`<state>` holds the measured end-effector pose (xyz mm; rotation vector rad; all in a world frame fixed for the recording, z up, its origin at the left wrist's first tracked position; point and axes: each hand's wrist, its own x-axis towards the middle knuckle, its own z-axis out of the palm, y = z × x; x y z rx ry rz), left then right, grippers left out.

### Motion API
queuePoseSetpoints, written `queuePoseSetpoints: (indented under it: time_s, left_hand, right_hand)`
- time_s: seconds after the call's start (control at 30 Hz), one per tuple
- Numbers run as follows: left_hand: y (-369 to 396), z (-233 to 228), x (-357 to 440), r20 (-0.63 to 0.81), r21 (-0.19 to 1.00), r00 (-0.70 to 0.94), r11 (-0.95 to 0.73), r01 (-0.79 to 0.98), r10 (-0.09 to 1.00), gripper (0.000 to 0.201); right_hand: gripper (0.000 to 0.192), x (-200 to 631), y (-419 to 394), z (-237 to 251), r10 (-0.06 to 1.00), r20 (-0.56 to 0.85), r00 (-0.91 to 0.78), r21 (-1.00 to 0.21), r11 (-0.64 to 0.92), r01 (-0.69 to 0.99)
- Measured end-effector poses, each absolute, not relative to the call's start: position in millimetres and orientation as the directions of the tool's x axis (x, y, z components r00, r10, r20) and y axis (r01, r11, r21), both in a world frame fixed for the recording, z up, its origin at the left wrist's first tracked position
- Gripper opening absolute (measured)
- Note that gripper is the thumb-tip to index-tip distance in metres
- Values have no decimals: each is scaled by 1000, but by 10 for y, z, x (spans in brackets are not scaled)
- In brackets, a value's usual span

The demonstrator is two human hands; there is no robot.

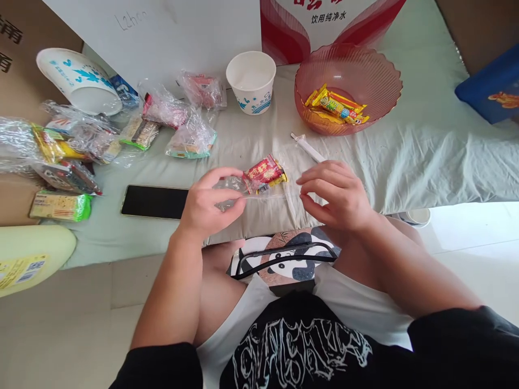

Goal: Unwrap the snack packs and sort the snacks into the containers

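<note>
My left hand (213, 200) grips clear plastic film (231, 189), with thumb and fingers curled around its left end. In that film lies a small red and yellow snack packet (265, 174), just right of my left fingertips. My right hand (334, 194) is on the far side of the packet, its thumb and fingertips pinched together at the faint right edge of the film. Beneath and behind my right fingers lies a thin white wrapped stick (307, 147), partly hidden. A black phone (153, 202) rests flat beside my left wrist.
A pink glass bowl (348, 70) holds several yellow snack packets. Left of it stands a white paper cup (251, 81); another paper cup (79, 81) is tipped over. Film-wrapped snacks (192, 135) crowd the left, near a pale yellow container (32, 256). A white and red carton (194, 38) stands behind.
</note>
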<state>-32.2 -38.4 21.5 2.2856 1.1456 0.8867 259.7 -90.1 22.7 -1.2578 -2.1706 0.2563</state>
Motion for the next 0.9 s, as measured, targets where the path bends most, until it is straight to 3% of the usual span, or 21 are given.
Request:
queuePoseSetpoints:
  time_s: [0.13, 0.2, 0.27, 0.33, 0.4, 0.53, 0.7, 0.8, 0.9]
  left_hand:
    - [-375, 219, -411, 210, 793, 437, -414, 448, 875, 47]
    - [-348, 193, -395, 221, 756, 378, -403, 516, 899, 40]
    - [-324, 156, -332, 300, 641, 346, -456, 618, 889, 22]
    - [-293, 111, -251, 306, 544, 377, -486, 685, 874, 38]
    - [-240, 63, -184, 194, 525, 409, -447, 725, 892, 54]
    - [-90, 3, -104, -114, 646, 382, -224, 730, 917, 53]
    - [-34, 30, 24, -237, 875, 440, -6, 484, 866, 37]
    - [-54, 52, 72, -290, 910, 456, 94, 404, 841, 36]
    - [-25, 23, 30, -266, 887, 329, 96, 452, 906, 31]
  right_hand:
    - [29, 2602, -912, 198, 852, 94, -515, -426, 502, 753]
    - [37, 2570, -899, 152, 897, -94, -432, -331, 381, 863]
    - [38, 2522, -878, 110, 946, -153, -285, -230, 247, 941]
    - [37, 2472, -848, 77, 976, -76, -203, -222, 182, 958]
    - [35, 2428, -808, 41, 975, 67, -212, -285, 222, 932]
    - [41, 2337, -708, -78, 886, 274, -373, -377, 456, 806]
    - [68, 2239, -580, -270, 858, 264, -441, -446, 514, 732]
    - [66, 2271, -515, -319, 881, 251, -401, -509, 473, 719]
    - [52, 2373, -467, -300, 888, 245, -390, -602, 454, 656]
